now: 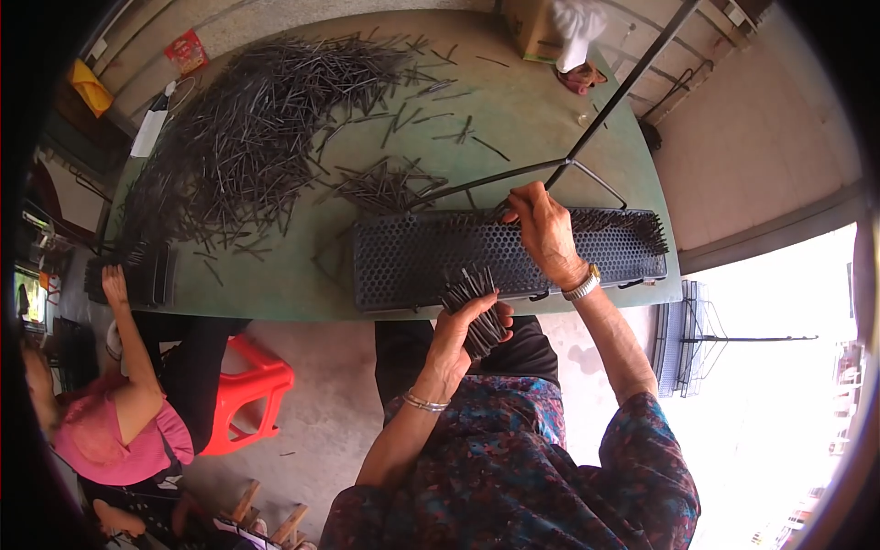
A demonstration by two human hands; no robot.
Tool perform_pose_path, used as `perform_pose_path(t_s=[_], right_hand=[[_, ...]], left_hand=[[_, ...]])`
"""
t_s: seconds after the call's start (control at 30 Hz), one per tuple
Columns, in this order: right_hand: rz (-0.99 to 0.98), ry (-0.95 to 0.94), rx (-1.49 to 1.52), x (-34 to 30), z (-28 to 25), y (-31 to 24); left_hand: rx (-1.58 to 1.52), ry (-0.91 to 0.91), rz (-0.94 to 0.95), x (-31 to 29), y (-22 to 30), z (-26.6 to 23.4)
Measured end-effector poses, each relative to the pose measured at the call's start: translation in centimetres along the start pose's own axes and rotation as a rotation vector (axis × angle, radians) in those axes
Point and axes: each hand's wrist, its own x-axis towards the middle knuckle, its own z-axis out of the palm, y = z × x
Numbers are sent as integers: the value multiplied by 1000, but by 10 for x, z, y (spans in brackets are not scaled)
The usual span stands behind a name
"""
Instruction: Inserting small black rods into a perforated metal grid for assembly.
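A thick bundle of thin dark sticks (477,298) is gripped upright in my left hand (449,341), just in front of a long dark tray (403,266) full of round holes. Above the tray, my right hand (547,240) is closed, thumb and fingertips pinched together at the far row of holes. Whatever sits between those fingertips is too small to make out. Sticks stand upright in holes along the tray's far edge and crowd its right end (646,229). Most holes in the left and near part show no stick.
A large heap of loose sticks (266,119) covers the green table's left side. A metal rod stand (559,165) reaches over the tray. At far left, a co-worker's hand (115,284) touches another dark tray (160,275). A red stool (252,394) stands below; a cardboard box (532,27) sits behind.
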Motion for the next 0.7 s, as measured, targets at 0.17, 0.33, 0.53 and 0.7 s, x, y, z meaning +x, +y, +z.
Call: perform_pose_path(t_s=[0.17, 0.33, 0.53, 0.7], right_hand=[[-120, -157, -75, -2, 1, 4], [-235, -140, -83, 4, -6, -9], [-230, -208, -32, 10, -14, -5], [-246, -240, -21, 15, -12, -4]], left_hand=[[18, 2, 19, 1, -1, -3], [14, 15, 23, 0, 0, -1], [9, 28, 30, 2, -1, 1], [18, 54, 48, 1, -2, 3]])
